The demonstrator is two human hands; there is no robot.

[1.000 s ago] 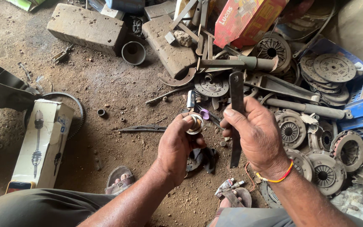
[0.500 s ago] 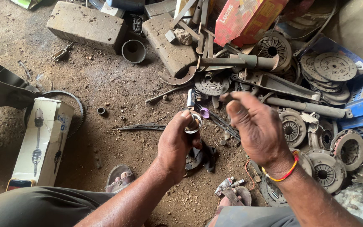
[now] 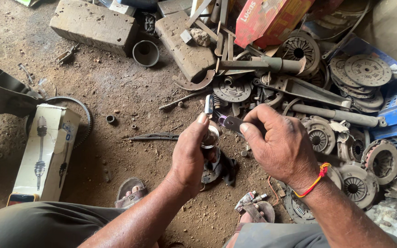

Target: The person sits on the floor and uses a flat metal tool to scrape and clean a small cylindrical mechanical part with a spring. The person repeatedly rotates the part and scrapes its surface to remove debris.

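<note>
My left hand is closed around a small round metal part with a shiny rim, held above the dirt floor. A thin metal piece stands up just above that part. My right hand pinches a flat dark metal tool with a purple end, its tip pointing left toward the round part. The two hands are nearly touching. A red and yellow thread band circles my right wrist.
A long white box lies at left beside a toothed ring. Concrete blocks, a metal cup and a red carton sit at the back. Clutch discs and rusty parts pile up at right. My sandalled feet rest below.
My right hand has put down the long dark flat bar it held upright and now pinches a small purple-ended tool close to the round part. My left hand stayed in place.
</note>
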